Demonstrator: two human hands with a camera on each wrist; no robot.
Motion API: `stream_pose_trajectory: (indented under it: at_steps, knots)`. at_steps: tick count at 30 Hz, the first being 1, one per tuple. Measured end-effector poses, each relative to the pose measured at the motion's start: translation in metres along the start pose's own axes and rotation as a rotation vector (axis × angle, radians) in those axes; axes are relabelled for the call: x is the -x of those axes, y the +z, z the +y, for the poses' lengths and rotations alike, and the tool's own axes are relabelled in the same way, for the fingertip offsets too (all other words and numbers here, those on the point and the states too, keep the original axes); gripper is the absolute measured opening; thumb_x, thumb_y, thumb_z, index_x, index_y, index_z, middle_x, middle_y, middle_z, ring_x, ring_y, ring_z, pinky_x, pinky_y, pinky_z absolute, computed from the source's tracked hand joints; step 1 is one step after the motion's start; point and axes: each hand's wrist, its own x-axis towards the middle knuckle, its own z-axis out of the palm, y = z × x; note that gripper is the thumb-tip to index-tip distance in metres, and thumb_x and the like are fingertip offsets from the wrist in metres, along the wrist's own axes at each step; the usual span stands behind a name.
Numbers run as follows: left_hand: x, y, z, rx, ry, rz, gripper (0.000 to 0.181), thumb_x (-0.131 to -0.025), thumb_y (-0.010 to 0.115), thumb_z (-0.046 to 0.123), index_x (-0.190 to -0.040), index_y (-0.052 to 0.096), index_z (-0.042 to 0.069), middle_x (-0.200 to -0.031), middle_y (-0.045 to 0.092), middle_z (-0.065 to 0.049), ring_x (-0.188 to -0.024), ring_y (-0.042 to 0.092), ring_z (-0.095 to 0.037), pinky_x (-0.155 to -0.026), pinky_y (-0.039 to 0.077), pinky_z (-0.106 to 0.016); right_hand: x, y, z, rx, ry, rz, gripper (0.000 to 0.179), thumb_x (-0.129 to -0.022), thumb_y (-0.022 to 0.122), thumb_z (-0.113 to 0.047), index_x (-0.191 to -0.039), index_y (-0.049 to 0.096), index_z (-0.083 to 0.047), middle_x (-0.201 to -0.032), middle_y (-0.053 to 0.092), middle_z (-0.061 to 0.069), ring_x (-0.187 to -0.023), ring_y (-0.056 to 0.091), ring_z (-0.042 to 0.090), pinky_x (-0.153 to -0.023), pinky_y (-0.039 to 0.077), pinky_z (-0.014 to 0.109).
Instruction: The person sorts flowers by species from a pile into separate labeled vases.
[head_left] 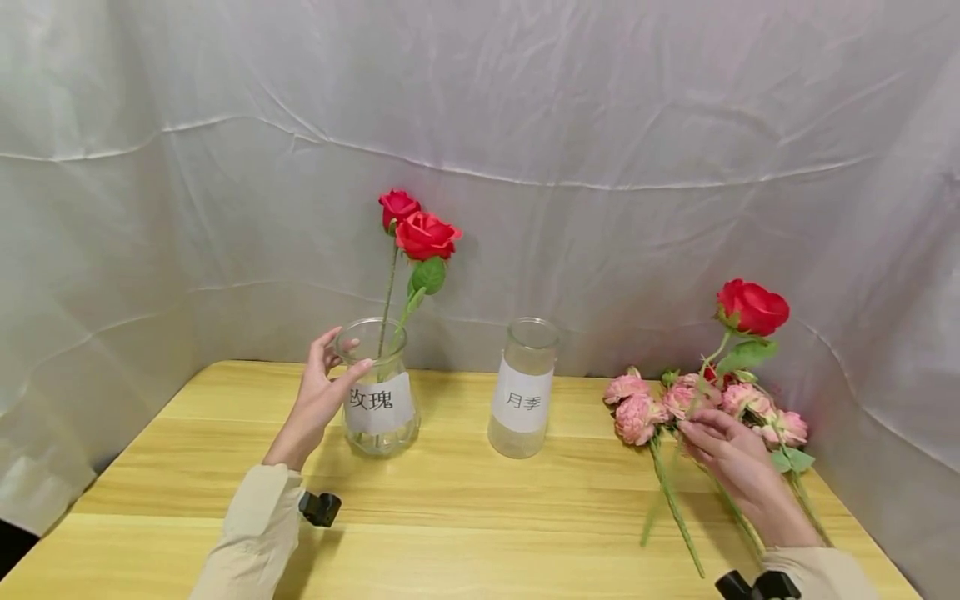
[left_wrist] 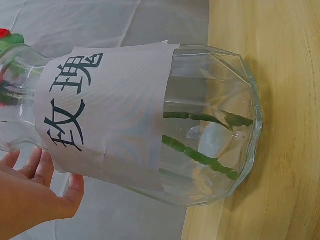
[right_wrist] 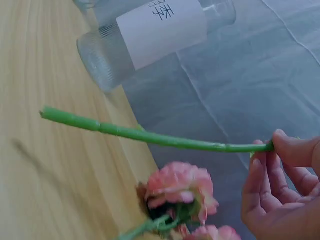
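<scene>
My left hand (head_left: 318,398) holds the neck of a wide glass vase (head_left: 382,437), thumb on the near side of the rim and fingers behind it. Two red roses (head_left: 427,236) stand in this vase, and their green stem ends (left_wrist: 200,157) show through the glass in the left wrist view. Between thumb and fingertips, my right hand (head_left: 738,467) pinches the stem of another red rose (head_left: 753,308). That rose is upright over the pink flowers (head_left: 639,418), its cut stem (right_wrist: 160,140) hanging below the hand above the table.
A narrow glass vase (head_left: 522,400) with a white label stands mid-table. Several pink flowers with long stems (head_left: 678,508) lie at the right, and a bit of red bloom (head_left: 710,375) shows among them. A grey curtain (head_left: 480,167) hangs behind the wooden table (head_left: 450,517).
</scene>
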Motion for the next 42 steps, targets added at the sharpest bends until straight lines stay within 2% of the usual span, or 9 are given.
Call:
stream_pose_trajectory:
  at_steps: [7,14,21,29,31,36,42]
  knots:
    - [0.001,0.0,0.0,-0.005,-0.008,-0.002,0.078,-0.095,0.061,0.018,-0.153,0.01,0.01,-0.147,0.037,-0.012,-0.128,0.026,-0.026,-0.101,0.028,-0.034,-0.01,0.025,-0.006,0.067,-0.029,0.035,0.009,-0.094,0.063,-0.007,-0.092,0.062,-0.015,-0.085,0.065,-0.007,-0.079,0.062,0.005,-0.069,0.052,0.02]
    - [-0.002,0.0,0.0,-0.004,-0.003,0.005,0.077,-0.094,0.062,0.017,-0.153,0.012,0.009,-0.146,0.037,-0.013,-0.127,0.027,-0.025,-0.1,0.028,-0.034,-0.021,0.047,-0.012,0.053,-0.07,0.049,0.011,-0.093,0.064,-0.007,-0.098,0.055,-0.006,-0.084,0.061,-0.003,-0.077,0.06,0.005,-0.073,0.053,0.022]
    - [-0.001,0.0,0.001,-0.007,-0.008,-0.001,0.078,-0.095,0.061,0.018,-0.153,0.011,0.011,-0.147,0.037,-0.012,-0.13,0.026,-0.027,-0.102,0.027,-0.036,-0.027,0.064,-0.015,-0.003,-0.066,0.058,0.007,-0.094,0.062,-0.006,-0.097,0.056,-0.006,-0.083,0.061,-0.005,-0.074,0.059,0.005,-0.071,0.051,0.021]
    - [0.0,0.0,0.001,-0.008,-0.01,0.001,0.078,-0.095,0.061,0.018,-0.153,0.01,0.011,-0.147,0.037,-0.012,-0.131,0.025,-0.027,-0.103,0.027,-0.037,-0.033,0.086,-0.027,0.061,-0.041,0.089,0.016,-0.095,0.061,-0.01,-0.102,0.049,-0.005,-0.084,0.062,-0.007,-0.079,0.06,0.005,-0.075,0.051,0.022]
    - [0.0,0.0,0.001,-0.009,-0.01,-0.001,0.078,-0.095,0.061,0.019,-0.153,0.01,0.011,-0.147,0.037,-0.012,-0.131,0.025,-0.027,-0.103,0.027,-0.037,-0.035,0.093,-0.03,0.045,-0.043,0.093,0.013,-0.095,0.061,-0.009,-0.1,0.05,-0.007,-0.083,0.062,-0.006,-0.077,0.06,0.006,-0.074,0.052,0.022]
    - [0.0,-0.001,0.0,-0.013,-0.016,0.005,0.078,-0.095,0.061,0.018,-0.154,0.01,0.011,-0.147,0.037,-0.011,-0.131,0.025,-0.027,-0.103,0.027,-0.037,-0.043,0.112,-0.039,-0.071,-0.084,0.09,0.011,-0.094,0.06,-0.003,-0.095,0.05,-0.006,-0.079,0.064,-0.003,-0.072,0.064,0.007,-0.068,0.052,0.02]
    - [0.0,0.0,0.001,-0.012,-0.017,0.005,0.078,-0.095,0.061,0.018,-0.154,0.009,0.011,-0.147,0.037,-0.011,-0.131,0.025,-0.027,-0.104,0.026,-0.038,-0.053,0.133,-0.05,-0.13,-0.119,0.066,0.014,-0.094,0.06,-0.002,-0.097,0.046,-0.003,-0.079,0.064,-0.002,-0.077,0.066,0.008,-0.07,0.052,0.019]
